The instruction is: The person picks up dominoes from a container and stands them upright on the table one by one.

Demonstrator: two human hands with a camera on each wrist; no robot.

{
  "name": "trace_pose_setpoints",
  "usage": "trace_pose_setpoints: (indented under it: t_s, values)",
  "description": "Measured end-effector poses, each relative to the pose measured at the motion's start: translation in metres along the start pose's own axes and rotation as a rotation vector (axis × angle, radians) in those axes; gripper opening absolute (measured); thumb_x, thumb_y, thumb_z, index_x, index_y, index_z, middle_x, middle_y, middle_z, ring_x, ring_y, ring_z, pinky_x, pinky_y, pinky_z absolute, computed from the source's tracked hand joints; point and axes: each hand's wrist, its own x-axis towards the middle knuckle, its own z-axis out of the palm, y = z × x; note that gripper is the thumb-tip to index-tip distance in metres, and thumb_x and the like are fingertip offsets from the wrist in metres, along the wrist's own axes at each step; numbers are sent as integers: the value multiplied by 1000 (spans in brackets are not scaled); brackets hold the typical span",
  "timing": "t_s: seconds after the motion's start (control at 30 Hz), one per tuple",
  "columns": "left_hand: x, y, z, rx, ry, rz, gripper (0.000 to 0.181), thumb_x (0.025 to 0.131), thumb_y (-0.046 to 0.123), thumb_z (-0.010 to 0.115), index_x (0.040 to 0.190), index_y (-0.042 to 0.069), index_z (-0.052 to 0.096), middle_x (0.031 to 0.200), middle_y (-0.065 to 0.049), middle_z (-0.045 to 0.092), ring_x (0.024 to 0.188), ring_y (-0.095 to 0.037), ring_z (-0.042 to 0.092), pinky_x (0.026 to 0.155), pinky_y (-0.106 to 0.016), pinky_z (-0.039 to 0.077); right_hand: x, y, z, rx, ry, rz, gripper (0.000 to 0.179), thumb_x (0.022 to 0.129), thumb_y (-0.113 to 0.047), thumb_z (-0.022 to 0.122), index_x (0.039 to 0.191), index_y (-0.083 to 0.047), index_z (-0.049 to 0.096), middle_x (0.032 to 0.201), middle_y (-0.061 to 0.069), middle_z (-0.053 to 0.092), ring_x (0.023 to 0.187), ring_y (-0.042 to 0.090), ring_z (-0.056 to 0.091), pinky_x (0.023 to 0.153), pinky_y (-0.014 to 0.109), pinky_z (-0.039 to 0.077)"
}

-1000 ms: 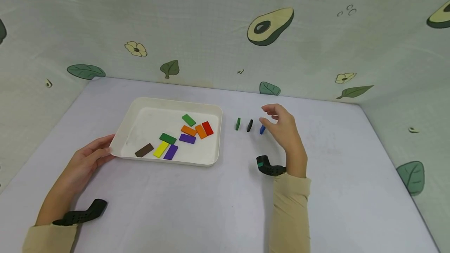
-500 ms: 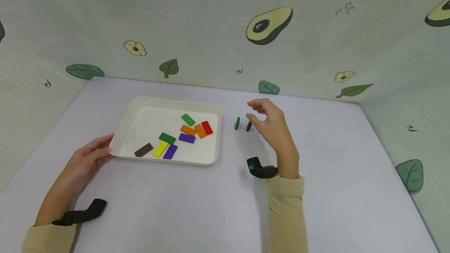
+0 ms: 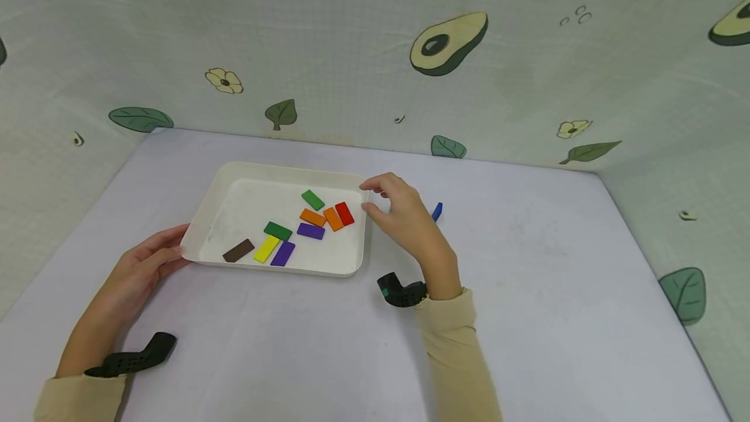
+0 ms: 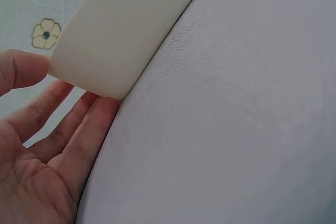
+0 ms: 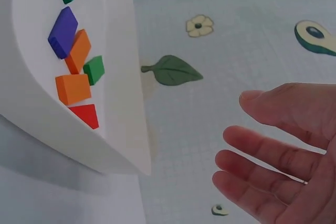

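A shallow white tray (image 3: 243, 174) holds several small coloured blocks, including a red block (image 3: 344, 213), a yellow block (image 3: 266, 249) and a brown block (image 3: 238, 251). My left hand (image 3: 140, 272) holds the tray's near left corner, thumb at the rim and fingers against the outer side in the left wrist view. By the tray's right edge is my right hand (image 3: 404, 217), thumb and fingers apart with nothing between them in the right wrist view. A blue block (image 3: 437, 211) stands on the table, partly behind that hand. The upright green and black blocks are hidden.
White cloth covers the table (image 3: 281, 350). A patterned fabric (image 3: 351, 51) with avocados and leaves rises behind it. Each wrist carries a black camera mount, such as the right mount (image 3: 401, 290).
My right hand has moved left, from near the blue block past the black and green ones to the tray's right edge. My left hand and the tray stay in place.
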Motion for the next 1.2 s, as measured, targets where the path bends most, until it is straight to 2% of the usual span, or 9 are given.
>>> trace_pose_setpoints:
  t_s: [0.37,0.67,1.07,1.2]
  values:
    - [0,1,0,24,20,-5,37,95,-3,44,129,10,53,124,11,58,104,0,60,84,-12,50,6,-6,22,-15,-103,27,29,91,-17,60,120,-12,55,124,2,54,116,25,51,99,35,47]
    - [0,0,-1,3,-5,6,38,95,-4,42,128,11,54,124,11,58,103,0,61,84,-12,50,11,-6,47,-42,-209,-39,29,92,-16,58,119,-6,56,122,9,56,114,23,50,101,35,44]
    - [0,-1,0,21,7,-1,36,96,-2,43,128,11,53,124,12,57,103,1,60,84,-11,49,15,-2,70,-118,-282,-46,31,93,-18,56,122,-8,55,125,3,53,117,16,46,105,29,40]
    - [-1,0,1,70,46,-23,35,96,1,46,129,11,52,123,13,57,102,1,60,83,-11,49,15,0,76,-146,-286,-74,29,92,-17,57,120,-8,56,123,3,54,117,15,47,104,28,40]
